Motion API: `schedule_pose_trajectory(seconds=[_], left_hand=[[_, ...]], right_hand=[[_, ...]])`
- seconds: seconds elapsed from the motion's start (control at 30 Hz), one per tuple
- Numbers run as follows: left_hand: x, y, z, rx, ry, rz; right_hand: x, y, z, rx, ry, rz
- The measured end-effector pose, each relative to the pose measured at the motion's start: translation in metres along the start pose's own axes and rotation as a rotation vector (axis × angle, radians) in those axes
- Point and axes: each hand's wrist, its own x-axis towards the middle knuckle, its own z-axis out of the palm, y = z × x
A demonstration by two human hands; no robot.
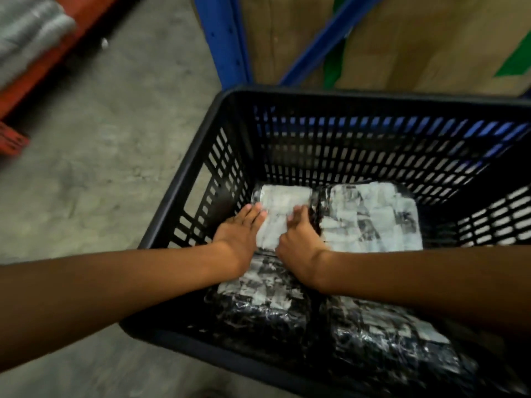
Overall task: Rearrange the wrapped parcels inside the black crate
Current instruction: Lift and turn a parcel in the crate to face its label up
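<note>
The black slatted crate (227, 145) stands on the floor and holds several parcels wrapped in printed paper and clear film. Both my arms reach into it. My left hand (240, 235) lies flat along the left edge of the far-left parcel (280, 214), fingers together. My right hand (298, 239) curls over that parcel's right edge, its fingers dipping into the gap beside the far-right parcel (373, 216). Two darker parcels lie nearer me, the near-left parcel (264, 297) and the near-right parcel (388, 337), partly hidden under my forearms.
A blue rack upright (224, 38) and cardboard boxes (416, 38) stand right behind the crate. An orange pallet or shelf (43, 61) with grey bundles lies at the far left. Concrete floor (100, 168) stretches to the crate's left.
</note>
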Motion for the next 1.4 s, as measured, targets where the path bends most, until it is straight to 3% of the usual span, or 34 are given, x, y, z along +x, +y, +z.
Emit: schedule_pose_trajectory(seconds=[0.23, 0.37, 0.57, 0.7, 0.87, 0.9, 1.0, 1.1, 1.2, 1.4], left_hand=[[0.004, 0.002, 0.01, -0.056, 0.034, -0.004], [-0.003, -0.009, -0.012, -0.309, 0.041, 0.039], [0.001, -0.018, -0.037, -0.422, 0.369, -0.064], [-0.001, -0.04, -0.062, -0.587, 0.439, -0.038], [-0.019, -0.066, -0.098, -0.692, 0.421, -0.004], [-0.024, -0.072, -0.103, -0.73, 0.415, 0.005], [-0.042, -0.091, -0.112, -1.059, 0.458, 0.024], [-0.05, -0.094, -0.119, -1.449, 0.605, -0.074], [-0.047, -0.082, -0.119, -1.605, 0.669, -0.212], [-0.034, -0.048, -0.102, -1.449, 0.403, -0.211]], right_hand=[[-0.001, 0.012, -0.001, 0.115, -0.008, 0.03], [-0.013, 0.052, -0.018, 0.294, 0.076, 0.01], [-0.016, 0.116, -0.037, 0.621, -0.032, -0.065], [-0.022, 0.14, -0.033, 0.946, -0.048, -0.053], [-0.036, 0.137, -0.02, 1.062, 0.22, 0.108], [-0.039, 0.139, -0.02, 1.208, 0.271, 0.142], [-0.054, 0.155, -0.021, 1.979, 0.336, 0.222], [-0.071, 0.169, -0.013, 2.329, 0.286, 0.199], [-0.079, 0.166, -0.002, 2.42, 0.239, 0.194], [-0.057, 0.14, -0.01, 2.235, 0.246, 0.615]])
